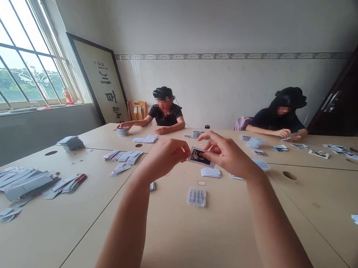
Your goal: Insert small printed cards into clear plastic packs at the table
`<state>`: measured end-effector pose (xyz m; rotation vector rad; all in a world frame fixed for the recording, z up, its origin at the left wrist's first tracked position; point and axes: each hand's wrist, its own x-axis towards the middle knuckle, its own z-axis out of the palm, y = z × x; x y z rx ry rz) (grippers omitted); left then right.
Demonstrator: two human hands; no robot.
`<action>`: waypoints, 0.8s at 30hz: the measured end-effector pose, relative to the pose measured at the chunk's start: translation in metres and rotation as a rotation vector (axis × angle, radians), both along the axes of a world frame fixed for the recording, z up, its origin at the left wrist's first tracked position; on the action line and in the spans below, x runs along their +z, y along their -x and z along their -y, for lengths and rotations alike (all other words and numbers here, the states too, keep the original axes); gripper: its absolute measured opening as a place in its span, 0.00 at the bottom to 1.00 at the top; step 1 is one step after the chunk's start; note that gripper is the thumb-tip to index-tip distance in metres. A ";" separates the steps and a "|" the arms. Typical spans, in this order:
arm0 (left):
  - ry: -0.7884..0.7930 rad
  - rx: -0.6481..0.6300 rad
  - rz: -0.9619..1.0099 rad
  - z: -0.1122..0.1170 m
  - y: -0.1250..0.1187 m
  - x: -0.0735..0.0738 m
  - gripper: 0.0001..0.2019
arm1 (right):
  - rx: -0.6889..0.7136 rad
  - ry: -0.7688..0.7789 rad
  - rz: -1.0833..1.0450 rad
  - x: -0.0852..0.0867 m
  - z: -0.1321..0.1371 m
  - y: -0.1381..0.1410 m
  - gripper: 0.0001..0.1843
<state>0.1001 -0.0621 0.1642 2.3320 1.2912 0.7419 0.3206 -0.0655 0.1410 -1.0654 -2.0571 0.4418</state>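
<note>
Left hand [165, 155] and right hand [229, 155] pinch one small card [200, 156] between them.

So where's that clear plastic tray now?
Head view, centre: the clear plastic tray lies flat on the table, just below the card pinched between the left hand and right hand.

The framed board [101, 82] leaning against the wall carried large dark Chinese characters turned on their side. Two of them looked like 百 and 川, though the steep angle left that uncertain. The small card [200, 156] bore light print on a dark patch, too small to read.
</note>
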 end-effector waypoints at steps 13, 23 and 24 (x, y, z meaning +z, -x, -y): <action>-0.089 -0.090 0.260 0.004 0.000 0.003 0.10 | 0.006 -0.042 -0.277 0.005 0.024 0.020 0.10; -0.157 -0.195 0.356 0.006 -0.003 0.003 0.11 | 0.037 -0.206 -0.399 0.003 0.024 0.031 0.08; -0.144 -0.200 0.360 0.006 -0.003 0.002 0.10 | 0.042 -0.208 -0.404 0.002 0.024 0.031 0.08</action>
